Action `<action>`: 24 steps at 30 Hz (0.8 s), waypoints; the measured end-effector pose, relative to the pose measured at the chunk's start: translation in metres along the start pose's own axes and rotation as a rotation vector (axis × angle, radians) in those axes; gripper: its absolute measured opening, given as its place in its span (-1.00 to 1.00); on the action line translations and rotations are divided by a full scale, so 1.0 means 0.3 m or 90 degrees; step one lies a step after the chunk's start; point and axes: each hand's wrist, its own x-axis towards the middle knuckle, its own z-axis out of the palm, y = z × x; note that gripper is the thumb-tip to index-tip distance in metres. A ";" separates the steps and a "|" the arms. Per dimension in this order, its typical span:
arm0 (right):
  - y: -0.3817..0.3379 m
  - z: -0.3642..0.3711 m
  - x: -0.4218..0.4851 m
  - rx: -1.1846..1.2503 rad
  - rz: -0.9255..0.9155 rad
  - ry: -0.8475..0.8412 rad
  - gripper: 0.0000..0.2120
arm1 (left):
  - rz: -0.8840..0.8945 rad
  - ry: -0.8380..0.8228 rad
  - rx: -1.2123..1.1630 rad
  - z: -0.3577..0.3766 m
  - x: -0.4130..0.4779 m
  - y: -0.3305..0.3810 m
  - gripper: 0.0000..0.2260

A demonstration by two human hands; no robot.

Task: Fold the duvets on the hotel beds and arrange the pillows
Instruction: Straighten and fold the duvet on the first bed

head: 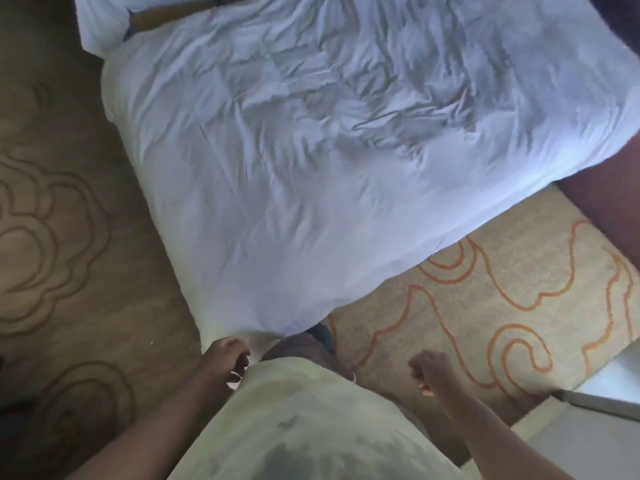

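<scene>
At the foot corner of the bed, I'm standing w/ both hands low in front of me. Duvet [311,174] lies spread flat across the whole mattress, white, very wrinkled in the middle, its near corner hanging down just by my left hand [227,358]. No fold in it that I can see, so I judge the folding hasn't really started on this bed.

Left hand: fingers curled, right beside the hanging corner; can't tell if it's pinching the cloth or just next to it, pic is blurry there. Right hand [429,372]: closed in a loose fist over the carpet [485,306], apart from the duvet, nothing in it.

Pillows: one white shape at the top-left edge, prob. a pillow [100,19], mostly cut off, so can't say how it's arranged. Another white edge at lower right may be the 2nd bed; too little shows.

Left to do, as I read it: fold this duvet, sort pillows, then the other bed.
</scene>
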 end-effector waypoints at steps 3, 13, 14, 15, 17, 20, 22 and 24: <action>-0.062 -0.138 0.067 -0.085 -0.045 0.016 -0.77 | 0.015 0.017 -0.071 0.029 -0.060 0.067 -0.81; -0.293 -0.410 0.366 -0.363 -0.197 -0.121 -0.74 | -0.023 0.200 -0.274 0.319 -0.294 0.073 -0.78; -0.309 -0.425 0.392 -0.399 -0.202 -0.141 -0.73 | -0.036 0.220 -0.299 0.369 -0.329 0.049 -0.77; -0.327 -0.436 0.416 -0.443 -0.209 -0.167 -0.72 | -0.050 0.242 -0.336 0.427 -0.370 0.019 -0.76; -0.366 -0.440 0.432 -0.529 -0.216 -0.216 -0.74 | -0.082 0.283 -0.409 0.560 -0.459 -0.048 -0.77; -0.401 -0.401 0.434 -0.601 -0.237 -0.277 -0.77 | -0.131 0.327 -0.518 0.784 -0.580 -0.141 -0.77; -0.415 -0.350 0.418 -0.632 -0.267 -0.293 -0.74 | -0.186 0.355 -0.612 0.920 -0.645 -0.204 -0.76; -0.423 -0.288 0.381 -0.646 -0.258 -0.315 -0.75 | -0.242 0.378 -0.648 1.034 -0.699 -0.273 -0.76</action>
